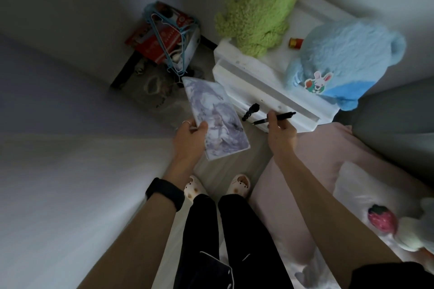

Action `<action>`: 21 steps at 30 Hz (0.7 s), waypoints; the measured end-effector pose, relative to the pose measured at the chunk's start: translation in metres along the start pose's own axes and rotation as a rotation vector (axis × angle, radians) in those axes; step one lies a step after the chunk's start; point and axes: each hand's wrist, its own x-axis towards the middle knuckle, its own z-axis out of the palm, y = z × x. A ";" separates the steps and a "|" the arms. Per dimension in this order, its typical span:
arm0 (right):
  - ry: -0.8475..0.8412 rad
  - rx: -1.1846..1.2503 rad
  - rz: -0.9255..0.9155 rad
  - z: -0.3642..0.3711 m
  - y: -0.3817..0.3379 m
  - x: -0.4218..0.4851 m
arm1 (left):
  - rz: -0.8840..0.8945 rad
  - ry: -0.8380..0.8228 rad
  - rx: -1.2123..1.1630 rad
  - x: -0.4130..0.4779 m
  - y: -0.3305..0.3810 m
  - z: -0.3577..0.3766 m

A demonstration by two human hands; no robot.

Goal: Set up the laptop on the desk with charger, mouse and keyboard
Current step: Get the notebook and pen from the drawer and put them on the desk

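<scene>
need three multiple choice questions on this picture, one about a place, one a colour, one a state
1. Where does the green plush toy lie? A on the floor B on the white nightstand C on the bed
2. What colour is the rabbit-patch plush? A red B black C blue
3. What is the right hand doing? A gripping a black pen B hanging open C gripping a hanger
Answers: 1 B, it rests on the nightstand's top. 2 C, its fur is light blue. 3 A, it pinches the pen, while the left hand holds a printed notebook.
</scene>
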 end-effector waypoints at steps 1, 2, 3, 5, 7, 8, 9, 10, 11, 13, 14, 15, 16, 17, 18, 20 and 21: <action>0.008 -0.005 -0.005 -0.001 -0.003 0.002 | 0.012 -0.005 0.001 0.001 0.003 0.002; 0.014 -0.004 -0.014 -0.002 -0.005 0.005 | 0.021 -0.010 0.004 0.004 0.007 0.005; 0.020 0.002 -0.022 -0.003 -0.007 0.008 | 0.034 -0.017 0.015 0.006 0.010 0.008; 0.032 0.022 -0.023 -0.004 -0.014 0.013 | 0.058 -0.028 0.040 0.011 0.018 0.014; 0.033 0.020 -0.019 -0.006 -0.019 0.019 | 0.072 -0.033 0.056 0.014 0.028 0.020; 0.028 0.013 -0.022 -0.008 -0.019 0.021 | 0.079 -0.038 0.065 0.015 0.032 0.024; 0.025 0.005 -0.027 -0.010 -0.018 0.023 | 0.087 -0.044 0.077 0.015 0.035 0.028; 0.022 -0.008 -0.037 -0.011 -0.016 0.024 | 0.092 -0.045 0.089 0.014 0.038 0.031; 0.020 -0.022 -0.044 -0.013 -0.014 0.025 | 0.092 -0.045 0.096 0.014 0.039 0.033; 0.011 -0.030 -0.050 -0.015 -0.009 0.026 | 0.080 -0.037 0.099 0.013 0.039 0.034; 0.006 -0.028 -0.044 -0.015 -0.007 0.025 | 0.069 -0.031 0.096 0.013 0.038 0.032; -0.001 -0.032 -0.038 -0.017 -0.006 0.022 | 0.056 -0.027 0.093 0.011 0.038 0.029; -0.012 -0.052 -0.035 -0.019 -0.004 0.018 | 0.044 -0.025 0.101 0.009 0.037 0.024; -0.029 -0.088 -0.038 -0.022 -0.004 0.012 | 0.032 -0.027 0.113 0.007 0.034 0.018; -0.056 -0.134 -0.048 -0.026 -0.004 0.005 | 0.021 -0.028 0.120 0.003 0.032 0.012; -0.107 -0.200 -0.069 -0.034 -0.007 -0.012 | 0.009 -0.025 0.124 -0.008 0.029 -0.002; -0.126 -0.226 -0.089 -0.039 -0.011 -0.020 | 0.007 -0.020 0.128 -0.014 0.030 -0.009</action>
